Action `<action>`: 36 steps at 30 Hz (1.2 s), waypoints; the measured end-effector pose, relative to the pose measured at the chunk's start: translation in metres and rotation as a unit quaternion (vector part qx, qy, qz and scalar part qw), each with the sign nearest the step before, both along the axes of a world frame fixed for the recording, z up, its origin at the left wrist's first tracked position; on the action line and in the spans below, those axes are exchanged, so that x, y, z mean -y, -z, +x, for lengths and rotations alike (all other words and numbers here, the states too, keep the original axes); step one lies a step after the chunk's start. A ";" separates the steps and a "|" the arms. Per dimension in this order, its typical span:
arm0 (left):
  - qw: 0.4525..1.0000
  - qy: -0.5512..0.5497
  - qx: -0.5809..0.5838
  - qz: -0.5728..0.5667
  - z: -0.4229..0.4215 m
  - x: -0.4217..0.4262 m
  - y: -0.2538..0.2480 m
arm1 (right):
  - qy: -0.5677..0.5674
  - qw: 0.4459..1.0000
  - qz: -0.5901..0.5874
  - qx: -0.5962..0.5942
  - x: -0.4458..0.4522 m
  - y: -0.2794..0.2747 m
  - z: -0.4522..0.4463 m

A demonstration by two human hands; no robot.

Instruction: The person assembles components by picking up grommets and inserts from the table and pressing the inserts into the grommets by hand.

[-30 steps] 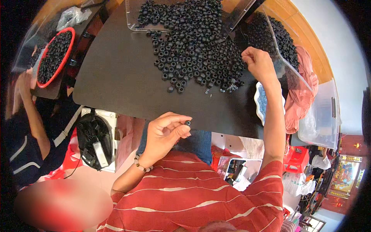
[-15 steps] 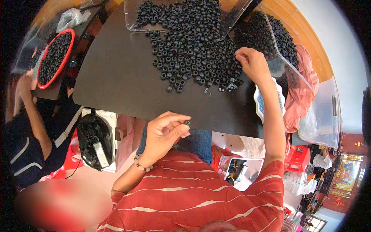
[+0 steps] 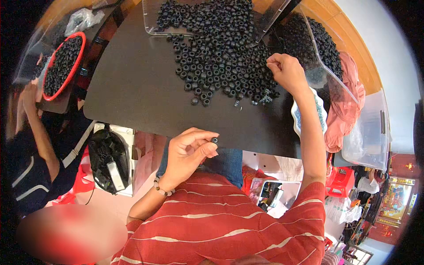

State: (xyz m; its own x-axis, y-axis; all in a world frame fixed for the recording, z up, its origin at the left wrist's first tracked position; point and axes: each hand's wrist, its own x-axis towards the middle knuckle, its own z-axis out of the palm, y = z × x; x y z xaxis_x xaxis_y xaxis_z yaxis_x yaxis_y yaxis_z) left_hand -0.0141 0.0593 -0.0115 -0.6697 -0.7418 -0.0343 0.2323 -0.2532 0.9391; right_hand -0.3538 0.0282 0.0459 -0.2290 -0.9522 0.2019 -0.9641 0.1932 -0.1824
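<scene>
Between the thumb and forefinger of my left hand [image 3: 189, 152] is one black bead [image 3: 214, 140], held just off the table's near edge. My right hand [image 3: 288, 73] hovers at the right side of a heap of black beads [image 3: 225, 66], fingertips pinched together; whatever they hold, if anything, is too small to make out. Below that hand, small silvery coils [image 3: 266, 98] that look like springs lie at the heap's lower right edge. Beside my right forearm stands a white wavy-rimmed dish [image 3: 323, 115] with small bluish pieces in it.
A clear plastic bin [image 3: 152, 31] lies behind the heap on the dark table [image 3: 128, 84]. More black beads [image 3: 324, 44] fill a clear container at right, near a pink cloth [image 3: 346, 106]. At left, another person's arm [image 3: 42, 137] reaches toward a red-rimmed basket [image 3: 82, 48] of beads.
My right hand has shifted very slightly left over the heap's edge. My left hand still holds the bead in the same place.
</scene>
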 end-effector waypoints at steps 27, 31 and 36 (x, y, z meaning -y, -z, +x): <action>1.000 -0.004 0.007 -0.002 -0.002 -0.002 -0.002 | -0.019 0.999 -0.021 0.044 0.005 0.011 -0.005; 1.000 -0.008 0.013 -0.016 0.000 -0.001 -0.001 | -0.029 0.991 -0.088 0.098 -0.003 0.002 -0.001; 0.999 -0.011 0.023 -0.035 -0.001 -0.002 -0.002 | 0.001 0.974 -0.086 0.210 -0.011 0.008 -0.009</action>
